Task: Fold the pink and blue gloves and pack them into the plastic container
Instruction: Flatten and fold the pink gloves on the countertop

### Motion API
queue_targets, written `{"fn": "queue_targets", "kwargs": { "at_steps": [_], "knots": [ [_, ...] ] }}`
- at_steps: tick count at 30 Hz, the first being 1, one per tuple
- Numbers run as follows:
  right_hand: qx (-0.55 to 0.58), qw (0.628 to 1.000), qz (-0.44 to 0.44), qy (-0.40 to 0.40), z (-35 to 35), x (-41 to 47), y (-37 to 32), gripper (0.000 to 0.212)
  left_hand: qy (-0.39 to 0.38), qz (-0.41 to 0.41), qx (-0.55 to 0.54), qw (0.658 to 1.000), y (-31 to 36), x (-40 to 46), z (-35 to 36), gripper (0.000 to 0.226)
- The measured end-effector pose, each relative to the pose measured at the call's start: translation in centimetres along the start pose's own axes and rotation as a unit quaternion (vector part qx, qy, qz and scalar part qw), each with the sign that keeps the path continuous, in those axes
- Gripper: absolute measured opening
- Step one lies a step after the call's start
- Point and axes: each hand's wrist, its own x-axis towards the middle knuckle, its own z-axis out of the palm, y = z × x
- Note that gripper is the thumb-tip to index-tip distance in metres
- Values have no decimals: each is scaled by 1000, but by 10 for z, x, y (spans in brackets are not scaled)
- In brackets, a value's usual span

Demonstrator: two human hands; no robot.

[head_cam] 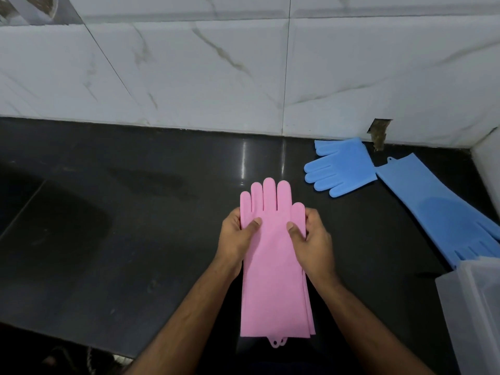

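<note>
We have the long pink silicone gloves (273,255) stacked one on the other, fingers pointing away toward the white marble-tile wall (243,71), cuffs toward us with hanging loops at the near edge. Our left hand (238,236) grips the stack's left edge at the palm area, thumb on top, other fingers curled under. Our right hand (311,239) does the same on the right edge, thumb pressing the top. Whether the stack rests on the glossy black stone countertop (135,212) or is held just above it, we cannot tell.

Two blue silicone gloves lie loose at right, unfolded: the far one (341,169) just by the wall, bristled side partly showing, the longer near one (443,212) running toward the translucent plastic container (470,307) at the right edge; its fingertips seem to meet the container rim.

Step in hand, as we judge: aligning the pink pair, fold not yet made. Next move calls for bringing the finger end over to the cuffs, keeping edges matched since silicone likely springs back, then into the container.
</note>
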Motion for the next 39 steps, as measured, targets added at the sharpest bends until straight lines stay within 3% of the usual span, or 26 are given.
{"fn": "queue_targets", "kwargs": {
  "at_steps": [3, 6, 10, 14, 22, 39],
  "knots": [
    [-7, 1000, 15, -22, 1, 5, 8, 40, 17, -26, -1, 1000, -6, 3, 1, 23],
    [-12, 1000, 2, -22, 2, 5, 11, 41, 14, 6, 20, 1000, -7, 4, 1, 21],
    [46, 999, 3, -2, 2, -2, 15, 31, -1, 53, 44, 998, -2, 7, 4, 22],
    [68, 998, 8, 10, -1, -2, 13, 26, 34, 35, 79, 996, -10, 8, 7, 19],
    [-60, 997, -28, 33, -7, 1, 6, 28, 50, 22, 91, 994, -14, 9, 4, 23],
    [-69, 996, -20, 48, -14, 14, 13, 21, 104, 105, 221, 964, -24, 2, 0, 44]
  ]
}}
